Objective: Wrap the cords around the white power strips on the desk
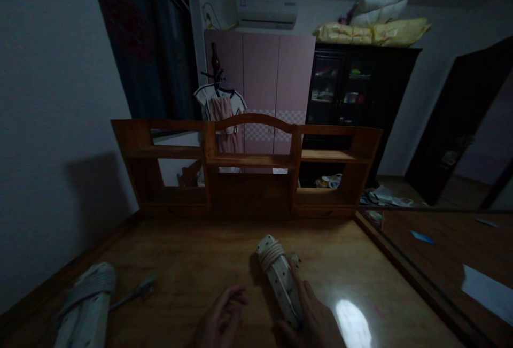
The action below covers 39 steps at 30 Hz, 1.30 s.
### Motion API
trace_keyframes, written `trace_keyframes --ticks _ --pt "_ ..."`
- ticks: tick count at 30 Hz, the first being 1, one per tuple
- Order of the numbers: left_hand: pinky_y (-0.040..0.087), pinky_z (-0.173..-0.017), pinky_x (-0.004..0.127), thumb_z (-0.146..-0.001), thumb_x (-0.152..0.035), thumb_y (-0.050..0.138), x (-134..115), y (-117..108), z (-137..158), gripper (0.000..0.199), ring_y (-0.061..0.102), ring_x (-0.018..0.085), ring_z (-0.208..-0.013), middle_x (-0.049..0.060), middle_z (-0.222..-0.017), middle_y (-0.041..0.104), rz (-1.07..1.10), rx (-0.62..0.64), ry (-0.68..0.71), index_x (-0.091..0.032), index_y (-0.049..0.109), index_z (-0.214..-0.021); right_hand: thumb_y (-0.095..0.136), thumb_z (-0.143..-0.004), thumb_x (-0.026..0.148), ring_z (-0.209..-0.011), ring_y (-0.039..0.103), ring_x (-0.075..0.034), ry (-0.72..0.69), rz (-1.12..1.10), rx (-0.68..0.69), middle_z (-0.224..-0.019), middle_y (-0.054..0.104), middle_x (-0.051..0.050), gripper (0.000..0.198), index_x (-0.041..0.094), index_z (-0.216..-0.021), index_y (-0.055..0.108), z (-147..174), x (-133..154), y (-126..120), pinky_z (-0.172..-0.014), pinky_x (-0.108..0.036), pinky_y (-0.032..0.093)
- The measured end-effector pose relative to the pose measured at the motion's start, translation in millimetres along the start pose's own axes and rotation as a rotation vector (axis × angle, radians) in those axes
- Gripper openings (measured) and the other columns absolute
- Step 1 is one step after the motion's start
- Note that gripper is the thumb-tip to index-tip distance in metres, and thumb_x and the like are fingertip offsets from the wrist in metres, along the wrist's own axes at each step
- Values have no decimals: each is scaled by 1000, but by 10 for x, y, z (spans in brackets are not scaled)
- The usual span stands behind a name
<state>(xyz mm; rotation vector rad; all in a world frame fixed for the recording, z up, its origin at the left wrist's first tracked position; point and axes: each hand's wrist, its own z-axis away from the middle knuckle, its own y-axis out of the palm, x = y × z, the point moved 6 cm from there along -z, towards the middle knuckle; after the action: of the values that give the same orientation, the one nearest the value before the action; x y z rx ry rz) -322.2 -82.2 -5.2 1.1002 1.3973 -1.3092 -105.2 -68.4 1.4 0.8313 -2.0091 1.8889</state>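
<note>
A white power strip [282, 286] lies at a slant on the wooden tabletop, its cord wound around its far end. The plug [294, 258] sticks out on the right side of that end. My right hand [315, 313] grips the near part of this strip, index finger along its right edge and thumb at the lower left. My left hand [222, 316] is left of the strip and apart from it, fingers loosely bent and nothing in them. At the lower left lies a second power strip [86, 310] with its cord wrapped around it and its plug [145, 286] on the table.
A wooden shelf unit [252, 195] stands along the table's far edge. The wall [60, 123] borders the left side. A raised wooden edge [404, 273] runs along the right; beyond it, white paper [489, 292] and a blue card [422, 237] lie on a reddish-brown surface.
</note>
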Motion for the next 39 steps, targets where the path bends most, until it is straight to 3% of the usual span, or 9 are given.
trace_keyframes --ticks 4,7,14,20,24,31,36,39 --pt "50 -81 27 -87 -39 41 -257 145 -269 39 63 16 -88 8 -103 66 -273 29 84 -19 57 -117 65 -67 28 -123 47 -30 -35 -162 -54 -147 32 -10 107 29 -148 -4 20 6 -29 -92 -39 45" --pt "44 -95 30 -89 -29 38 -375 298 -415 39 61 16 -101 8 -111 64 -505 32 205 -21 55 -123 66 -67 28 -134 32 -29 -86 -218 -86 -152 23 -8 106 29 -148 -1 12 -8 -29 -102 -42 37" --pt "36 -109 35 -92 -21 28 -233 654 -411 46 37 16 -132 8 -140 45 -826 46 363 -19 42 -137 66 -66 26 -128 42 -28 -72 -259 -83 -146 35 -9 100 28 -148 7 4 -59 8 -98 -40 41" --pt "37 -109 38 -86 -8 26 -182 780 -345 54 28 19 -137 11 -146 35 -1069 -39 469 -10 38 -139 64 -70 31 -116 54 -30 -46 -233 -109 -137 48 -9 92 27 -148 14 36 10 -65 -88 -38 47" --pt "35 -110 41 -76 4 29 -197 869 -326 66 24 22 -138 11 -148 31 -1183 -63 554 -12 36 -140 63 -70 33 -108 58 -29 -32 -201 -105 -129 54 -9 88 27 -147 19 43 32 -95 -84 -36 48" --pt "45 -102 36 -77 7 24 -188 918 -379 69 34 21 -134 10 -147 33 -1185 -82 415 -15 32 -142 62 -69 32 -98 61 -27 -1 -202 -78 -120 59 -9 80 26 -142 30 17 -14 -52 -79 -33 48" --pt "46 -99 31 -79 7 21 -263 862 -375 68 38 19 -132 12 -147 33 -1123 -82 280 -13 30 -143 61 -70 34 -101 60 -28 -8 -176 -99 -123 58 -8 81 27 -143 28 21 -1 -68 -80 -34 48" --pt "42 -103 36 -76 6 29 -284 867 -346 69 35 23 -134 13 -148 32 -1183 -63 301 -12 33 -142 61 -71 33 -100 60 -27 -7 -174 -99 -121 59 -8 80 28 -143 28 28 11 -76 -80 -33 48"
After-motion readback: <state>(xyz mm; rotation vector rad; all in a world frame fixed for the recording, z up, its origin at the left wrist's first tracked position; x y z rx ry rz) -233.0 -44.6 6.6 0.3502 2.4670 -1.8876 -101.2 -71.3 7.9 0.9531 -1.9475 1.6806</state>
